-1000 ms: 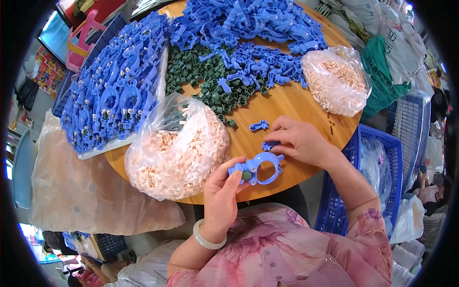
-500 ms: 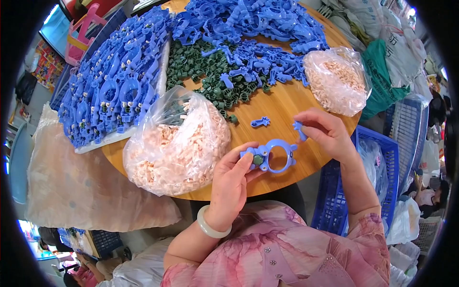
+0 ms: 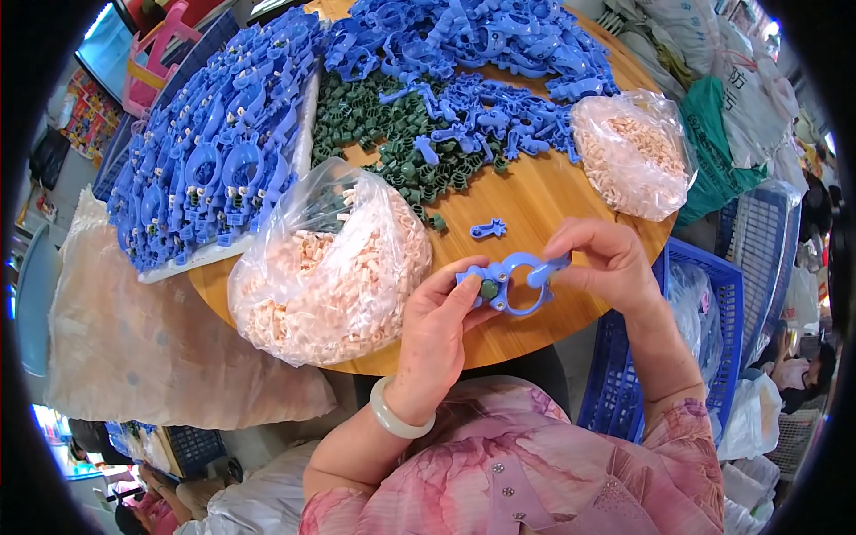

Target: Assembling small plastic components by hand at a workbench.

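My left hand [image 3: 435,325] grips the body end of a blue plastic ring-shaped toy part [image 3: 497,300], thumb on top, beside a small green piece [image 3: 488,289] set into it. Its open ring points right. Between the thumb and fingers of my right hand [image 3: 606,266] is a small blue plastic arm piece [image 3: 546,269], held over the ring's right side; whether the two touch I cannot tell. Just beyond, a similar small blue piece [image 3: 488,229] lies loose on the wooden table [image 3: 553,201].
Clear bags of pale pegs stand left [image 3: 334,276] and right [image 3: 629,156]. Green parts [image 3: 383,134] and blue parts [image 3: 481,40] are heaped at the back. A white-edged board at the left carries rows of blue assemblies [image 3: 214,160]. Blue crates [image 3: 615,374] stand at the right.
My right hand has moved left and slightly down, bringing the small blue arm piece over the ring and turning it. My left hand still holds the ring part, nearly in place.
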A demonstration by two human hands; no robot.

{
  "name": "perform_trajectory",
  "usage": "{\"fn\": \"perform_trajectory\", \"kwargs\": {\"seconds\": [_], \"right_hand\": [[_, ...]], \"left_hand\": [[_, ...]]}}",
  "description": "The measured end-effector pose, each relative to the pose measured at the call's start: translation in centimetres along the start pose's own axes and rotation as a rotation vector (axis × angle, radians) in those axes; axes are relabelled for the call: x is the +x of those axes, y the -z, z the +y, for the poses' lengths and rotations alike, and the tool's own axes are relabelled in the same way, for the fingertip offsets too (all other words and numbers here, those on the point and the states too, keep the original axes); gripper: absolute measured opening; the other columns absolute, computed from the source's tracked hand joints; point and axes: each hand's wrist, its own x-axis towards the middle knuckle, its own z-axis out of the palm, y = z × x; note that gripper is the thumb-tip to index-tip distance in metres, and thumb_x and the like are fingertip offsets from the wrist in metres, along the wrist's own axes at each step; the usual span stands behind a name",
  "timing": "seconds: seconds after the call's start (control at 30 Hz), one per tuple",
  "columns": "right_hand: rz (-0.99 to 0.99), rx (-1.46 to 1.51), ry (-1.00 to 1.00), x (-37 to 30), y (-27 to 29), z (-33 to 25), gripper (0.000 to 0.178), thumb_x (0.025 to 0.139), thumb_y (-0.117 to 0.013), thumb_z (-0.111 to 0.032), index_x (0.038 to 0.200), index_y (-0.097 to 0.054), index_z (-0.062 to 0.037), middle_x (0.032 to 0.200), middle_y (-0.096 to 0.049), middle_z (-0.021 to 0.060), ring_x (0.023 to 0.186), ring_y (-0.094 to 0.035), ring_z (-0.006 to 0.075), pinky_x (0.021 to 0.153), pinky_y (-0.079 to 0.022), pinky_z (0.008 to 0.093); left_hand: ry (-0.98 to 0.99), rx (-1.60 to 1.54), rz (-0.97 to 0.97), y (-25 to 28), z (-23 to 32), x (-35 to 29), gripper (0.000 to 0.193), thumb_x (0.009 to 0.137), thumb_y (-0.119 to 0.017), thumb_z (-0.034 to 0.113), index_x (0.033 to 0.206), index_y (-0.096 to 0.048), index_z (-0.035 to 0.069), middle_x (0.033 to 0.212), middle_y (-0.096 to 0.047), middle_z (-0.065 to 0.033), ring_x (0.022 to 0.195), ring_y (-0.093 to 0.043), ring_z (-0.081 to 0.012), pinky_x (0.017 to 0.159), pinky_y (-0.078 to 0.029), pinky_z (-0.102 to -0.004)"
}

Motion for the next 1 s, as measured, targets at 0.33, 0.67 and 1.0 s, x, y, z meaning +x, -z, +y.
{"fn": "perform_trajectory", "kwargs": {"seconds": [0.33,0.67,1.0], "right_hand": [[-0.150,-0.336,0.214,1.2,-0.9,-0.2,0.019,0.070,-0.071,-0.001,0.088,-0.065,-0.0067,0.087,-0.064,0.0050,0.083,-0.059,0.0205,0.073,-0.045,0.0303],[-0.103,-0.331,0.151,1.0,-1.1,-0.1,0.018,0.071,-0.071,-0.002,0.087,-0.065,-0.0068,0.086,-0.063,0.0040,0.083,-0.059,0.0198,0.074,-0.044,0.0308],[-0.083,-0.304,-0.010,0.7,-1.6,-0.4,0.015,0.076,-0.068,-0.002,0.090,-0.064,-0.0024,0.088,-0.062,0.0063,0.082,-0.059,0.0165,0.071,-0.047,0.0268]], "left_hand": [[-0.042,0.012,0.018,0.1,-0.4,0.0,0.025,0.094,-0.051,0.015,0.114,-0.056,0.000,0.096,-0.064,-0.0067,0.086,-0.063,-0.0138,0.078,-0.053,-0.0302],[-0.119,0.075,0.007,0.1,-0.9,-0.2,0.024,0.093,-0.051,0.005,0.116,-0.053,-0.003,0.098,-0.060,-0.0053,0.087,-0.057,-0.0086,0.078,-0.051,-0.0235],[-0.078,0.075,0.046,-0.2,-0.7,-0.1,0.022,0.092,-0.051,0.006,0.112,-0.055,-0.004,0.093,-0.059,-0.0051,0.081,-0.057,-0.0083,0.073,-0.051,-0.0225]]}}
